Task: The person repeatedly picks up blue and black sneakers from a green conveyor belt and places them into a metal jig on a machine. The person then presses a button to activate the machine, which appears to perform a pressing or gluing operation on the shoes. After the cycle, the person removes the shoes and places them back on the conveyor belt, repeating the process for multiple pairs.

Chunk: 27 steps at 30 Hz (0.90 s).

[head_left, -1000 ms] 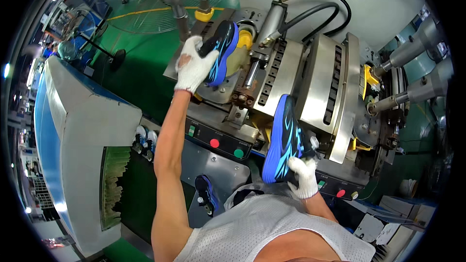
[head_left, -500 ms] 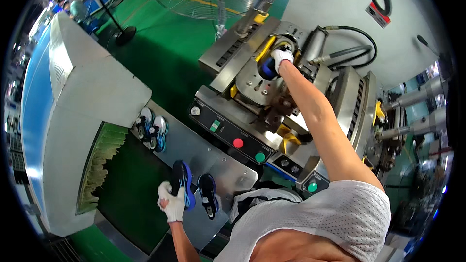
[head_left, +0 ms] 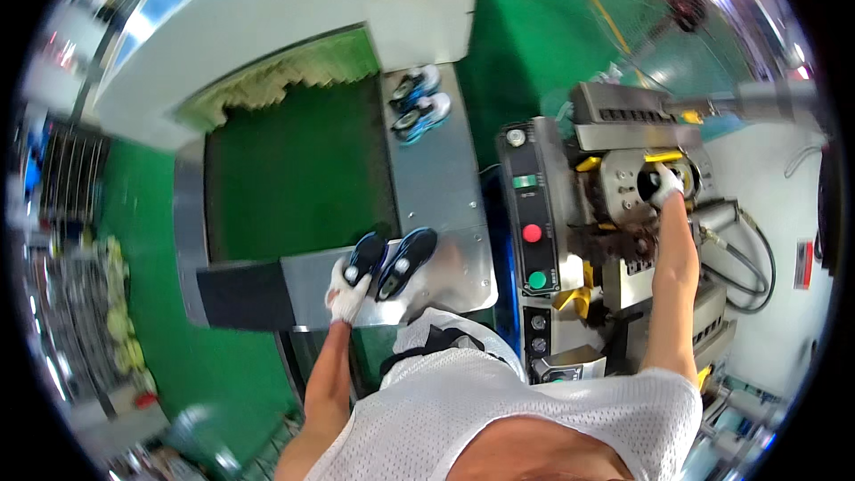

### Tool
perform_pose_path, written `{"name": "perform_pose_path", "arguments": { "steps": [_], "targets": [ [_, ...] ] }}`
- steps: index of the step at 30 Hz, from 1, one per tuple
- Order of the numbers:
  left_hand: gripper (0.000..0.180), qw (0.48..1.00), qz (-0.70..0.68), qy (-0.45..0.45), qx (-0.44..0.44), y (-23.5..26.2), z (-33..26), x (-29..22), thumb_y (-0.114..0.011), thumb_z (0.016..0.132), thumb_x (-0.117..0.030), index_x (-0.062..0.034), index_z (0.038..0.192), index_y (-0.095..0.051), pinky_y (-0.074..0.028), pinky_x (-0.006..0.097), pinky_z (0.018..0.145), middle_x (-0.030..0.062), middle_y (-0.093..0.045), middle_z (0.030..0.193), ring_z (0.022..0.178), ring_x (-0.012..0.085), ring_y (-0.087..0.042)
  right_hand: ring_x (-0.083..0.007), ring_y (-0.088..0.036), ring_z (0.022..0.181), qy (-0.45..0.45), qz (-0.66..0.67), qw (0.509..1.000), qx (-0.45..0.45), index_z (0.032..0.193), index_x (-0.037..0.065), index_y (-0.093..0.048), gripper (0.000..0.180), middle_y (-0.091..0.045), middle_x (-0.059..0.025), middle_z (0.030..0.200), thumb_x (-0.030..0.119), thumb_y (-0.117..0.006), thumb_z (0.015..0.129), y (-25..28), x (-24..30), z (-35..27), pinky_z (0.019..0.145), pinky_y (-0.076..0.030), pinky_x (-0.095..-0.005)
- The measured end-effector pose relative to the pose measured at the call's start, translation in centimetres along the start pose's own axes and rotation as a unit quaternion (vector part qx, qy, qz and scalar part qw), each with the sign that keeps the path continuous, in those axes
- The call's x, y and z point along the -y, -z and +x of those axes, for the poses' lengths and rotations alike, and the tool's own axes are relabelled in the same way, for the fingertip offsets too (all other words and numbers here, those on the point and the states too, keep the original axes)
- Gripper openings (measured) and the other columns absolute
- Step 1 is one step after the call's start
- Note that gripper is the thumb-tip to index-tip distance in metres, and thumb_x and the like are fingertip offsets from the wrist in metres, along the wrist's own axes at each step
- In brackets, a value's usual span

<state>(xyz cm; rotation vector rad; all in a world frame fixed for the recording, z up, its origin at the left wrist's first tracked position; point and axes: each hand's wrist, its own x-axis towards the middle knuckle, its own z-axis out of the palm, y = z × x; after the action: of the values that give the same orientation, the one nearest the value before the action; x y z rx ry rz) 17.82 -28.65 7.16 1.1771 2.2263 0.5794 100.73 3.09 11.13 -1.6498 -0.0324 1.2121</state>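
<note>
My left hand (head_left: 346,294), in a white knit glove, is closed around the heel end of a black shoe with a blue-purple sole edge (head_left: 365,254). That shoe is over the metal ledge, right beside a second black shoe (head_left: 410,260). At the right, my right hand (head_left: 668,185), also gloved, reaches into the metal machine (head_left: 623,200) with its fingers curled on a dark shoe (head_left: 647,185). The glove and the machine parts hide most of that shoe.
Two black, white and blue shoes (head_left: 419,114) stand at the ledge's far end. Left of them is a green conveyor belt (head_left: 298,178) leading under a fringed curtain (head_left: 285,76). A button panel (head_left: 532,205) fronts the machine. A fan (head_left: 686,9) stands far right.
The view has swung left, so the belt shows fully and the machine sits farther right. My left hand has brought its shoe close alongside the other black one. My right hand stays at the machine.
</note>
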Motion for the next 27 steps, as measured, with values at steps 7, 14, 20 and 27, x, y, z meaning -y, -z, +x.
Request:
{"name": "perform_pose_path", "arguments": {
  "steps": [7, 14, 20, 27],
  "targets": [
    [0.064, 0.994, 0.023, 0.069, 0.086, 1.4, 0.4, -0.2, -0.076, 0.083, -0.051, -0.0179, 0.134, -0.055, -0.048, 0.046, 0.099, 0.0152, -0.07, 0.122, 0.114, 0.0351, -0.067, -0.0293, -0.065, 0.1, 0.413, -0.293, 0.857, -0.094, 0.134, -0.006, -0.054, 0.054, -0.064, -0.0166, 0.123, 0.024, -0.071, 0.094, -11.2, -3.4, -23.1, 0.092, -0.053, -0.04],
    [0.066, 0.994, -0.102, 0.011, 0.035, -2.2, 0.3, -1.3, -0.082, 0.078, -0.036, -0.0045, 0.13, -0.057, -0.048, 0.045, 0.102, 0.0202, -0.064, 0.125, 0.117, 0.0382, -0.061, -0.0393, -0.029, 0.152, 0.382, -0.74, 0.545, -0.098, 0.159, -0.006, -0.023, 0.09, -0.028, -0.0283, 0.163, 0.04, -0.062, 0.092, -13.0, -30.1, -38.3, 0.126, -0.021, -0.045],
    [0.075, 0.959, -0.126, -0.081, 0.242, 0.1, 3.5, 0.1, -0.076, 0.083, -0.045, -0.001, 0.139, -0.05, -0.04, 0.047, 0.112, 0.0236, -0.05, 0.142, 0.131, 0.0396, -0.052, -0.0491, -0.013, 0.154, 0.223, -0.877, 0.413, -0.106, 0.159, -0.007, -0.02, 0.115, -0.019, -0.0289, 0.166, 0.062, -0.068, 0.08, -14.9, -33.2, -39.9, 0.126, -0.01, -0.0558],
    [0.049, 0.949, -0.148, -0.257, 0.104, 2.9, 22.4, 2.6, -0.065, 0.097, -0.031, -0.0029, 0.135, -0.054, -0.042, 0.046, 0.111, 0.0226, -0.054, 0.141, 0.133, 0.0392, -0.052, -0.0349, -0.054, 0.135, 0.211, -0.596, 0.772, 0.064, 0.149, -0.006, -0.043, 0.079, -0.053, -0.0263, 0.147, 0.043, -0.07, 0.093, -22.1, -43.6, -41.7, 0.113, -0.041, -0.0413]
  ]
}}
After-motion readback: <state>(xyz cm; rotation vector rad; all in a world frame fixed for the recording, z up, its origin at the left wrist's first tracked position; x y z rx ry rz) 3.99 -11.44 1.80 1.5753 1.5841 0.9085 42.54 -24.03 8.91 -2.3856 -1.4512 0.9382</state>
